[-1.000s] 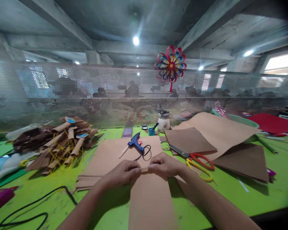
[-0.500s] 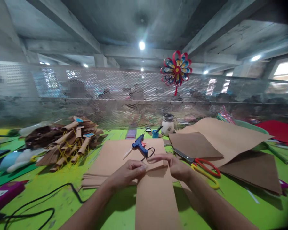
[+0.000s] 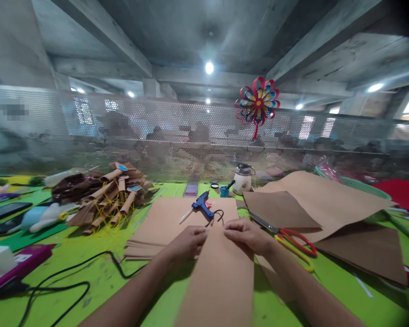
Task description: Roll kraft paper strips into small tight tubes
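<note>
A long strip of brown kraft paper (image 3: 221, 281) lies on the green table, running toward me. My left hand (image 3: 187, 243) and my right hand (image 3: 245, 235) both pinch its far end, fingers closed, close together. The strip rests partly on a stack of brown paper sheets (image 3: 163, 225). A blue glue gun (image 3: 202, 206) with a black cord lies on that stack just beyond my hands.
Red-and-yellow scissors (image 3: 286, 238) lie right of my right hand, beside large brown sheets (image 3: 313, 200). A heap of folded brown paper fans (image 3: 105, 200) sits at left. A black cable (image 3: 71, 281) snakes near left. A perforated screen (image 3: 177, 141) with a paper flower (image 3: 257, 102) closes off the back.
Both hands stayed at the strip's far end; the right hand briefly stretched flat, then pinched again. The view shifted, so everything slid a little right and down.
</note>
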